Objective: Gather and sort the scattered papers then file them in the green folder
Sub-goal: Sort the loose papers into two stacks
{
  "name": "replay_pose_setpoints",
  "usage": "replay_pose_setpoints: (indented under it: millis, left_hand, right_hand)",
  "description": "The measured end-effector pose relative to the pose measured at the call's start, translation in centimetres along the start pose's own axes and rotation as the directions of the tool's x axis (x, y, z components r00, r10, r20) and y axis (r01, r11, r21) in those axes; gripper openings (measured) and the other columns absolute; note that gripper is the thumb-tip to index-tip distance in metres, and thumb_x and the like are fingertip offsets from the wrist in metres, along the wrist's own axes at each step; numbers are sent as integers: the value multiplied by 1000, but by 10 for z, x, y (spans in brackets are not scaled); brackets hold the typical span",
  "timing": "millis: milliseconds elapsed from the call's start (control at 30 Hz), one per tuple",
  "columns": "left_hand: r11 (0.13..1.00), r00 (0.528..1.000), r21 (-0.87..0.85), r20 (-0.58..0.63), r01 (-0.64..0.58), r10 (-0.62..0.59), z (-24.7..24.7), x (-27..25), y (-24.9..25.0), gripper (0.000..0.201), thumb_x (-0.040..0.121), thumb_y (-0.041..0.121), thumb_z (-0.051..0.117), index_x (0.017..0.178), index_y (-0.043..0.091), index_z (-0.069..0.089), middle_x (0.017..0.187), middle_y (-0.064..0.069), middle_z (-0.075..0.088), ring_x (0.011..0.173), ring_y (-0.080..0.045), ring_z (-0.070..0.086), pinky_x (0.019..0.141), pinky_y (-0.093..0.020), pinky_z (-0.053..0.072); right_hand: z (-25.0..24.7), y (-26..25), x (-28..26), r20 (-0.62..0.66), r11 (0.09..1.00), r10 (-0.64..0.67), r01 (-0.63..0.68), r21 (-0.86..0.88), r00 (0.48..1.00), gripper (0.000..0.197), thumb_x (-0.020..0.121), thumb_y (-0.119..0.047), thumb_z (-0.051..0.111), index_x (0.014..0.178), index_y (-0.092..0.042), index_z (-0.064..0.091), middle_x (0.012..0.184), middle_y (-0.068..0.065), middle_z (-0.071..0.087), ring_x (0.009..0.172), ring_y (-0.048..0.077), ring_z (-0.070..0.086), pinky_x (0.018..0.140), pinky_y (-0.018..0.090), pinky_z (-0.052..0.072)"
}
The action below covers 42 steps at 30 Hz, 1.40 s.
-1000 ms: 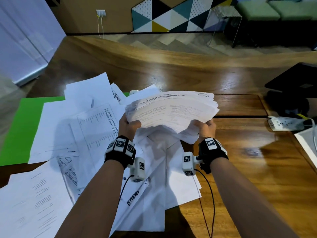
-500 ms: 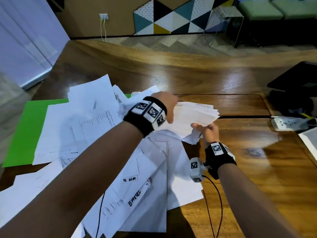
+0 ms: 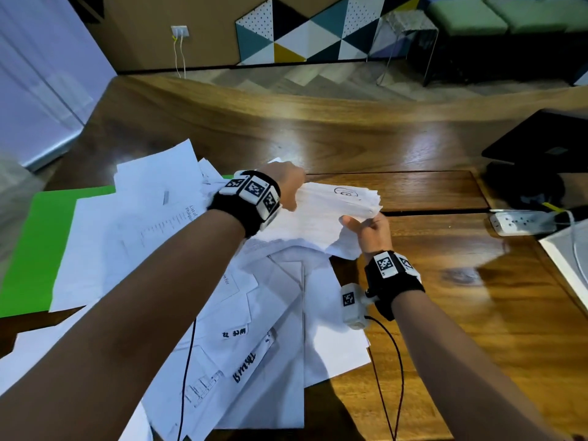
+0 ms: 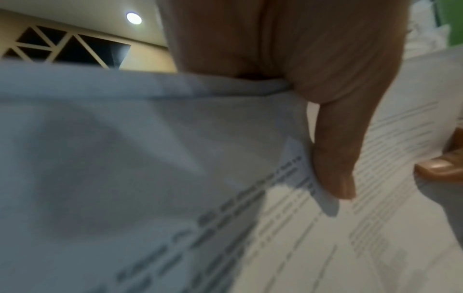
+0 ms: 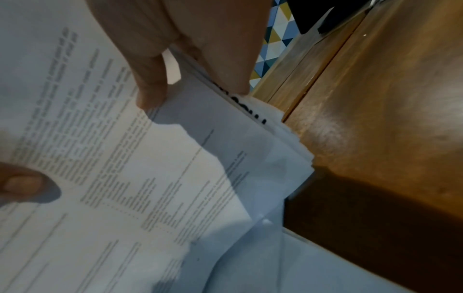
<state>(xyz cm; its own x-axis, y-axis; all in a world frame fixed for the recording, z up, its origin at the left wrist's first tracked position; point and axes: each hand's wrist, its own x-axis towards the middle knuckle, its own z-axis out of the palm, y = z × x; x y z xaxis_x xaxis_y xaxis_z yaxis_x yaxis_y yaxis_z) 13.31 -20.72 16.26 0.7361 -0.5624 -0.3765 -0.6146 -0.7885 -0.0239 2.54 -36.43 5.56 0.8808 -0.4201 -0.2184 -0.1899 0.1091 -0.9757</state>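
Note:
I hold a thick stack of white papers [image 3: 327, 214] tilted above the table, over the loose pile. My left hand [image 3: 288, 187] grips the stack's far left edge from above, thumb pressed on the printed sheets [image 4: 288, 228]. My right hand [image 3: 366, 226] pinches the stack's near right corner [image 5: 175, 138], thumb on top and fingers underneath. Scattered white papers [image 3: 178, 249] cover the table's left half and near side. The green folder [image 3: 35, 246] lies flat at the left, mostly buried under the sheets.
A white power strip [image 3: 521, 222] lies on the wooden table [image 3: 477, 313] at the right, with a dark laptop-like object [image 3: 541, 144] behind it and a white sheet edge [image 3: 569, 262] beside it. Black cables hang from both wristbands.
My left hand left the stack's near edge and reached over to its far left side. The stack dropped lower and tilted; the right hand kept its hold.

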Motion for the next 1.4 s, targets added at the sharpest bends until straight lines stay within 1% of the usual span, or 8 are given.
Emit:
replay_pose_setpoints:
  millis: [133, 267, 433, 733, 967, 1133, 1267, 1400]
  left_hand:
    - [987, 996, -156, -70, 36, -47, -12, -13, -26, 40, 85, 21, 65, 124, 13, 60, 115, -13, 66, 107, -29, 61, 82, -33, 48]
    - [885, 954, -432, -150, 172, -259, -15, -32, -68, 32, 72, 24, 66, 92, 0, 69, 92, -24, 68, 88, -34, 66, 64, -33, 39]
    - [402, 763, -878, -68, 260, -642, 32, -66, -137, 37, 73, 19, 76, 104, 3, 67, 98, -13, 68, 95, -21, 65, 73, -27, 44]
    - [-231, 569, -927, 366, 296, -737, 158, -114, -149, 50, 79, 10, 72, 124, -6, 55, 119, -19, 61, 90, -21, 54, 84, -26, 39]
    - [-342, 489, -881, 467, 327, -736, 235, -118, -147, 75, 50, 35, 89, 104, -9, 62, 100, -25, 68, 92, -38, 67, 82, -50, 55]
    - [-369, 490, -861, 503, 349, -712, 236, -118, -141, 72, 59, 32, 86, 108, -13, 58, 99, -23, 65, 88, -34, 64, 71, -34, 49]
    - [-413, 497, -867, 498, 278, -710, 242, -125, -133, 57, 69, 22, 82, 109, -10, 58, 100, -19, 64, 91, -30, 62, 79, -33, 48]
    - [-463, 563, -872, 465, 160, -683, 239, -135, -131, 17, 73, 7, 77, 82, 2, 64, 74, -4, 73, 84, -26, 66, 83, -37, 55]
  right_hand:
    - [16, -31, 12, 46, 991, -79, 83, -102, 996, 36, 81, 7, 66, 79, -28, 64, 97, -2, 67, 97, 18, 61, 91, 37, 48]
    - [34, -54, 37, 79, 873, -313, 319, -370, 946, 44, 75, 0, 70, 112, -18, 55, 109, 2, 57, 104, 20, 53, 92, 38, 44]
    - [31, -28, 50, -23, 754, -101, 61, -654, 995, 63, 79, -10, 71, 135, -12, 41, 134, 11, 44, 128, 26, 38, 105, 38, 35]
    - [36, 41, 67, 14, 485, 322, -152, -861, 947, 59, 80, -19, 72, 130, -5, 44, 128, 15, 53, 115, 32, 54, 89, 39, 47]
    - [62, 43, 92, -22, 361, 388, -174, -916, 921, 99, 71, -40, 79, 148, -19, 21, 149, 14, 33, 134, 38, 38, 103, 51, 41]
    - [76, 41, 94, -18, 541, 405, -255, -802, 914, 63, 72, -23, 79, 127, -8, 54, 123, 15, 62, 106, 33, 63, 88, 42, 54]
    - [63, 40, 76, -60, 472, 441, -288, -833, 895, 15, 80, -7, 65, 93, -2, 69, 91, 14, 69, 80, 28, 65, 71, 31, 52]
    - [21, 41, 63, -190, 462, 397, -375, -804, 898, 32, 79, -13, 61, 110, -5, 64, 105, 19, 67, 91, 34, 65, 78, 40, 54]
